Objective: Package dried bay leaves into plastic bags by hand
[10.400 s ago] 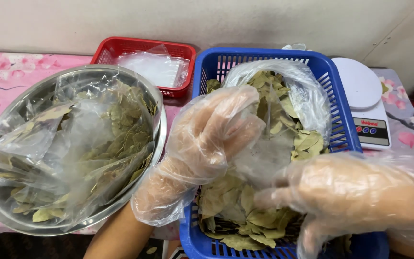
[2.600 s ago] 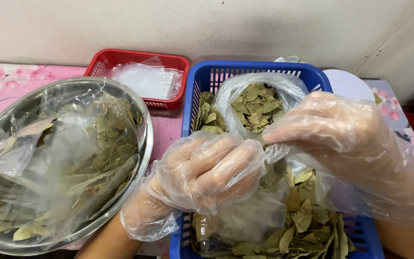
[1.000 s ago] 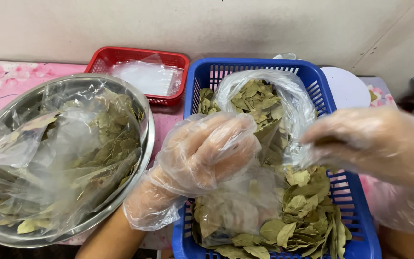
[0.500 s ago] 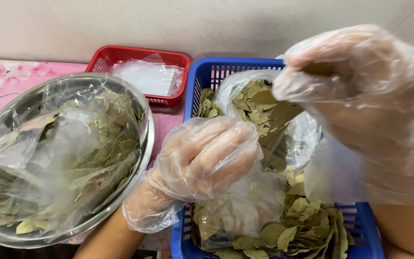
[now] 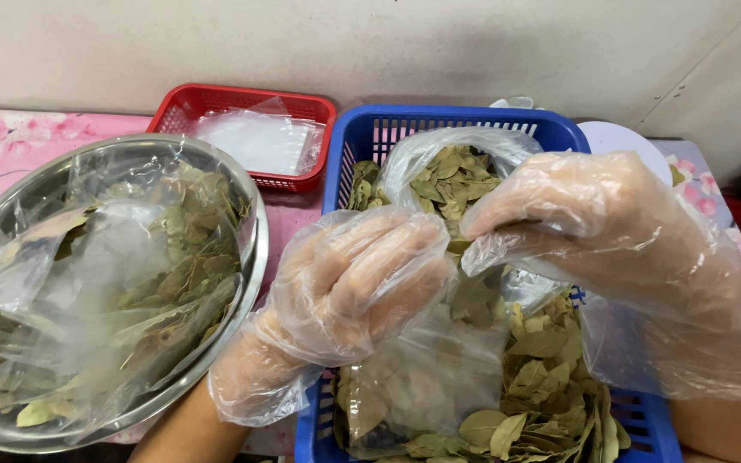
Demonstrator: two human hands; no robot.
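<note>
Spilling past the left and bottom edges, a steel bowl (image 5: 250, 257) holds clear bags stuffed with dried bay leaves (image 5: 173, 274), their outlines blurred by crinkled plastic. Behind it, a red basket (image 5: 242, 99) carries flat empty clear bags (image 5: 255, 141). Next, the left hand (image 5: 358, 287), in a loose transparent glove, is curled around the side of a clear bag of leaves (image 5: 452, 180) standing open-mouthed in the blue basket (image 5: 349, 154); its fingertips are hidden. The gloved right hand (image 5: 598, 231) pinches the bag's rim near its mouth. Loose leaves (image 5: 551, 386) fill the basket, cut off below. A white round object (image 5: 623, 141) peeks out behind.
</note>
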